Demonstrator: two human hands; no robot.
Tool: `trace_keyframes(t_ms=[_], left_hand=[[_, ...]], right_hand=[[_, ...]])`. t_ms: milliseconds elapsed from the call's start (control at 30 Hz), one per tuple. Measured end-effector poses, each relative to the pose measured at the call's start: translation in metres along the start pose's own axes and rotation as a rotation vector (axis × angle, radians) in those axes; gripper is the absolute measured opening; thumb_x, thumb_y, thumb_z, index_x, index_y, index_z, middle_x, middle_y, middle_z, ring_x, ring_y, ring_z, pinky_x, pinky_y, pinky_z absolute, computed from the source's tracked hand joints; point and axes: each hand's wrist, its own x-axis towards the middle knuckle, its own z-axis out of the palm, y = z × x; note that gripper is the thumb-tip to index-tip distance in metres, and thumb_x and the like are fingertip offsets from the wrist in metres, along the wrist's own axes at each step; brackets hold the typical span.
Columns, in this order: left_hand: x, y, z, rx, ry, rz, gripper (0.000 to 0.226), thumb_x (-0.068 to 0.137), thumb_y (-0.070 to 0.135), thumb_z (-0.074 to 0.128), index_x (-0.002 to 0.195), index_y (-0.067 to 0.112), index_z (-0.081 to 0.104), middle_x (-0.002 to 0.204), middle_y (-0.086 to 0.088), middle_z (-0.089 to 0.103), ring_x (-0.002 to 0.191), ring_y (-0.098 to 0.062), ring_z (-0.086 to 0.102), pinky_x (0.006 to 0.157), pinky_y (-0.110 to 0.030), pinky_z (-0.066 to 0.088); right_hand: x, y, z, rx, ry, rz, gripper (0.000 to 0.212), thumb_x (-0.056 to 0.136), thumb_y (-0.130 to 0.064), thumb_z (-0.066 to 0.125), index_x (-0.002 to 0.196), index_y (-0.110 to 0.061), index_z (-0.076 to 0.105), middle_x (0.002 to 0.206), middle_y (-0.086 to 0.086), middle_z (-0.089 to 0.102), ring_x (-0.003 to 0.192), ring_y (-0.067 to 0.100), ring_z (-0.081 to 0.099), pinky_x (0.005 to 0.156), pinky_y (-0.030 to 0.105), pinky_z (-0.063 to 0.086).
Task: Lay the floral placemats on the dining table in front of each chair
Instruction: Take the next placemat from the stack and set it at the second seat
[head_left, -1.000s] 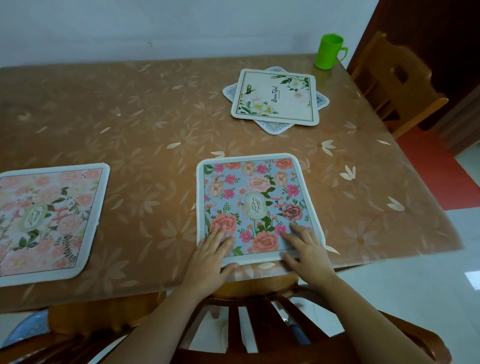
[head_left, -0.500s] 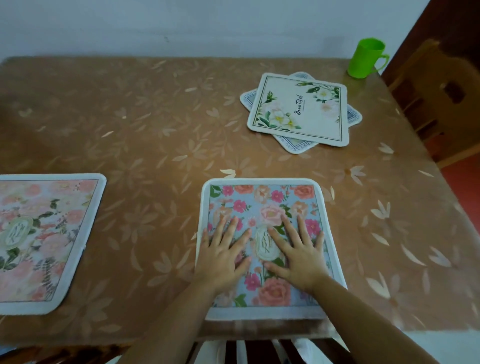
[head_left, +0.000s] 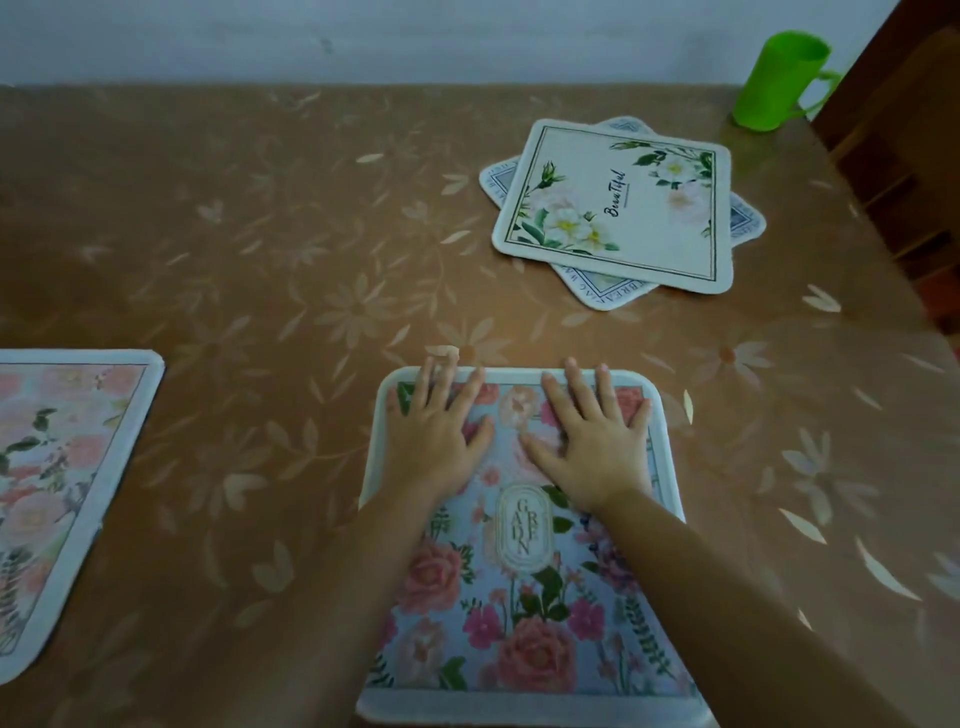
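A blue floral placemat (head_left: 519, 613) lies flat at the near edge of the brown dining table (head_left: 291, 260). My left hand (head_left: 436, 431) and my right hand (head_left: 592, 441) press flat on its far half, fingers straight and reaching its far border. A pink floral placemat (head_left: 57, 467) lies at the left, partly out of frame. At the back right, a white placemat with green leaves (head_left: 623, 208) rests askew on a blue-bordered placemat (head_left: 602, 288).
A green plastic cup (head_left: 779, 80) stands at the table's far right corner. A wooden chair (head_left: 904, 171) stands beyond the right edge. A pale wall runs along the table's far side.
Both hands have slid from the blue placemat's near edge across its middle to its far half. The view has moved closer over the table.
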Motion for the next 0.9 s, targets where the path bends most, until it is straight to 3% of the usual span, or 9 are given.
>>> trace_keyframes(t_ms=[167,300,433,600,733,800,900], left_hand=[[-0.016,0.004,0.000,-0.011,0.043,-0.166,0.061,0.089,0.052,0.027,0.143,0.032,0.007,0.156,-0.004,-0.001,0.141,-0.024,-0.007,0.112,-0.051,0.000],[-0.044,0.005,0.000,-0.011,0.025,-0.128,0.064,0.088,0.052,0.030,0.143,0.028,0.006,0.155,-0.009,-0.004,0.140,-0.028,-0.008,0.113,-0.048,-0.002],[-0.079,0.007,0.001,-0.005,-0.011,-0.062,0.065,0.089,0.054,0.026,0.143,0.029,0.002,0.155,-0.007,-0.008,0.140,-0.027,-0.015,0.112,-0.045,-0.008],[-0.123,0.007,0.002,-0.014,-0.033,0.026,0.062,0.089,0.051,0.029,0.143,0.033,0.005,0.155,-0.007,-0.006,0.140,-0.027,-0.011,0.109,-0.043,-0.011],[-0.151,0.006,0.001,0.028,-0.084,0.063,0.061,0.089,0.054,0.017,0.141,0.033,-0.008,0.153,-0.005,-0.012,0.139,-0.028,-0.016,0.110,-0.044,-0.011],[-0.160,0.007,-0.001,0.047,-0.102,0.079,0.061,0.089,0.056,0.014,0.137,0.033,-0.015,0.149,-0.002,-0.019,0.138,-0.027,-0.019,0.110,-0.046,-0.011],[-0.171,0.010,-0.005,0.039,-0.121,0.091,0.062,0.091,0.055,0.017,0.141,0.031,-0.009,0.149,-0.001,-0.019,0.138,-0.026,-0.019,0.111,-0.047,-0.009]], right_hand=[[-0.018,-0.001,0.001,0.019,0.018,0.178,0.074,0.080,-0.072,0.010,0.141,-0.035,-0.007,0.155,-0.001,-0.011,0.140,0.026,-0.013,0.107,0.064,0.003],[-0.052,0.002,0.002,0.063,0.023,0.167,0.071,0.084,-0.066,0.015,0.143,-0.032,-0.003,0.156,0.001,-0.006,0.141,0.022,-0.013,0.111,0.056,0.002],[-0.089,0.004,0.002,0.108,-0.004,0.147,0.071,0.085,-0.064,0.017,0.142,-0.031,-0.011,0.155,-0.001,-0.009,0.140,0.021,-0.015,0.113,0.051,-0.001],[-0.140,-0.001,0.006,0.116,-0.035,0.157,0.073,0.079,-0.071,0.005,0.139,-0.035,-0.015,0.155,-0.002,-0.010,0.140,0.018,-0.016,0.113,0.047,-0.002],[-0.177,-0.009,0.011,0.095,-0.037,0.197,0.074,0.075,-0.072,0.000,0.137,-0.036,-0.018,0.154,-0.001,-0.009,0.138,0.018,-0.019,0.113,0.047,-0.002],[-0.193,-0.018,0.014,0.070,-0.039,0.216,0.077,0.071,-0.075,-0.010,0.136,-0.035,-0.020,0.152,0.000,-0.014,0.137,0.021,-0.019,0.113,0.048,-0.001],[-0.205,-0.030,0.017,0.049,-0.069,0.244,0.084,0.063,-0.074,-0.026,0.135,-0.031,-0.021,0.153,0.005,-0.013,0.139,0.026,-0.018,0.113,0.049,-0.002]])
